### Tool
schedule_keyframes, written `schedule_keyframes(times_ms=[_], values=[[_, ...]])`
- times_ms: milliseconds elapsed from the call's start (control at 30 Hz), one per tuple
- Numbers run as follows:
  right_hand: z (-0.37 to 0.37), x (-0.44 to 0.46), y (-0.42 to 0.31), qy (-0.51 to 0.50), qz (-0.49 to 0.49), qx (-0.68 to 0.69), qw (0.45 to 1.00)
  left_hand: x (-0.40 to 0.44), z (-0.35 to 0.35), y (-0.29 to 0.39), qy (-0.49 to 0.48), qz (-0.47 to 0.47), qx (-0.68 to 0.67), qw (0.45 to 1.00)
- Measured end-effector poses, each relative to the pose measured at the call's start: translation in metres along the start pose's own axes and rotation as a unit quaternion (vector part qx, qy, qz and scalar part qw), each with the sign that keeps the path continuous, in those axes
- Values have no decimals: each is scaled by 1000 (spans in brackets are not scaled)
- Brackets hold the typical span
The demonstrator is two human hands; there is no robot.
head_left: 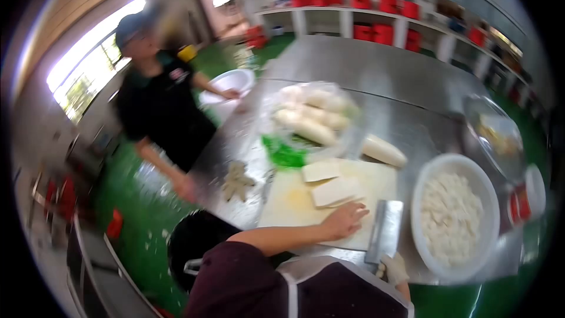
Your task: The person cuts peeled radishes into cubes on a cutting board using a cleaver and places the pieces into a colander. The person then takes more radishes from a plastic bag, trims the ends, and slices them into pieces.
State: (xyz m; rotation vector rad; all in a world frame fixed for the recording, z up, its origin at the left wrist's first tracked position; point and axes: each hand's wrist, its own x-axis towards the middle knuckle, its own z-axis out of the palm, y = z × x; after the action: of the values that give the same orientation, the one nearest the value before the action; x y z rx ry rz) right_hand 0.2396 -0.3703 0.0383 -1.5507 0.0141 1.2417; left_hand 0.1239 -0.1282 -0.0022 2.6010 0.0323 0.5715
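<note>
My left hand (pixel 345 221) lies on the white cutting board (pixel 288 203) with its fingers stretched out, right by the near edge of the white radish slabs (pixel 335 192). Another slab (pixel 321 171) rests just behind them. In a pale glove, my right hand (pixel 395 270) is closed around the handle of a cleaver (pixel 385 229), whose broad blade lies along the board's right edge. A whole peeled white radish (pixel 384 151) sits at the board's far right corner. Cut white pieces fill a large white basin (pixel 418 224) to the right of the cleaver.
Several peeled radishes (pixel 315 115) lie in a clear plastic bag behind the board, beside a green bag (pixel 283 152). A crumpled cloth (pixel 238 181) is on the steel table (pixel 365 62). A co-worker (pixel 162 94) stands at left by a white tub (pixel 235 79). A clear bowl (pixel 500 135) is far right.
</note>
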Motion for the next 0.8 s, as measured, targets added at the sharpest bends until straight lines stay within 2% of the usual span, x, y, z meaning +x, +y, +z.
schedule_keyframes(times_ms=[200,300,400,600,800], values=[[0,8,4,31,-3,-20,999,-46,3,14,-41,-88,38,995],[-1,7,4,31,-8,-29,999,-48,13,11,-22,-87,86,992],[-3,9,6,25,-15,-25,999,-41,14,8,-51,-95,71,992],[-5,8,7,23,-19,-20,999,-17,16,7,-12,-61,38,997],[-8,14,12,27,-29,-23,999,-6,22,8,-72,-19,102,992]])
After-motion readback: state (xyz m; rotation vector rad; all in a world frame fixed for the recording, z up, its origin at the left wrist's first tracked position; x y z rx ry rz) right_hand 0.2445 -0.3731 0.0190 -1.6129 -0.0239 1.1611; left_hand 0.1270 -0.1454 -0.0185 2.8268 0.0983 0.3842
